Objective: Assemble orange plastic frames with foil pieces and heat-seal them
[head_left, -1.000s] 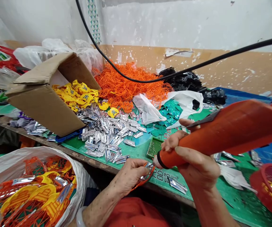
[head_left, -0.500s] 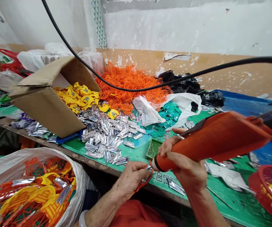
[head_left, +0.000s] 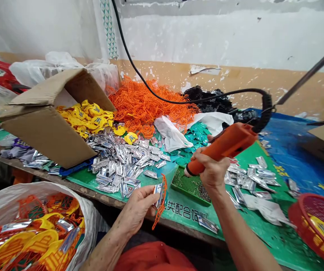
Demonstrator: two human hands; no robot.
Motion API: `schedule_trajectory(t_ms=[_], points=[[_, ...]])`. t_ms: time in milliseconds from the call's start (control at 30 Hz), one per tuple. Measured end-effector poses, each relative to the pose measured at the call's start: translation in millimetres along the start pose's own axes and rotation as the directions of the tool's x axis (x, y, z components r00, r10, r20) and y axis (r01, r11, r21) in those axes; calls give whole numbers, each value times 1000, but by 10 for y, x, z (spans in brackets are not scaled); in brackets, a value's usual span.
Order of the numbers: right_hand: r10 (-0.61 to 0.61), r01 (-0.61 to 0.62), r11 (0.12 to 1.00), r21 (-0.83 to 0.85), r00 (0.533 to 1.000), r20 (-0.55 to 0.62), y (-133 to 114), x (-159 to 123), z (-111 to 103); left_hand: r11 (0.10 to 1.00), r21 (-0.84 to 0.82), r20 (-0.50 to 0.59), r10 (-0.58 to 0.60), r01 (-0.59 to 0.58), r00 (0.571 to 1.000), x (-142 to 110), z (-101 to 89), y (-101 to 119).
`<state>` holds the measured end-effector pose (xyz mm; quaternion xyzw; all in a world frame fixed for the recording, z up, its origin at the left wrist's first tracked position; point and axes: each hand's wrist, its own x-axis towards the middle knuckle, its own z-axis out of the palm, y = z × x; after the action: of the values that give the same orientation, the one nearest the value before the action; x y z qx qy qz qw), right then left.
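My left hand (head_left: 136,209), near the table's front edge, pinches an orange lattice plastic piece (head_left: 162,205) with a shiny silver piece (head_left: 158,194) lying against it. My right hand (head_left: 215,171) is wrapped round an orange electric screwdriver (head_left: 229,141) with a black cable. Its pale nose points down at the green perforated tray (head_left: 183,184), where small metal screws (head_left: 204,192) lie at the right end. Whether the tip touches anything in the tray, I cannot tell. One silver piece (head_left: 208,224) lies alone in front of the tray.
Silver pieces (head_left: 122,158) spread before a tipped cardboard box (head_left: 49,131) of yellow parts. Orange frames (head_left: 150,101) are heaped behind. A white sack (head_left: 90,222) of assembled pieces stands at lower left, a red basket (head_left: 297,218) at right. The cable (head_left: 139,75) loops overhead.
The screwdriver has come away from the piece in my left hand and moved up and right to the green tray. My left hand has shifted left and turned the orange piece upright.
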<state>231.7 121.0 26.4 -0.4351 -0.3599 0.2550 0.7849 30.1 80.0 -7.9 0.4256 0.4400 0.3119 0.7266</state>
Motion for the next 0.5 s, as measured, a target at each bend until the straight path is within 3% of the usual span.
schedule_trajectory(t_ms=[233,500], points=[[-19,18,999,-41,1000,-20,170,34,-55,999,36,-15,-33,34,999,62,48,7],[-16,15,1000,-25,999,-50,262,67,-34,958,286,97,-51,21,994,128,51,108]])
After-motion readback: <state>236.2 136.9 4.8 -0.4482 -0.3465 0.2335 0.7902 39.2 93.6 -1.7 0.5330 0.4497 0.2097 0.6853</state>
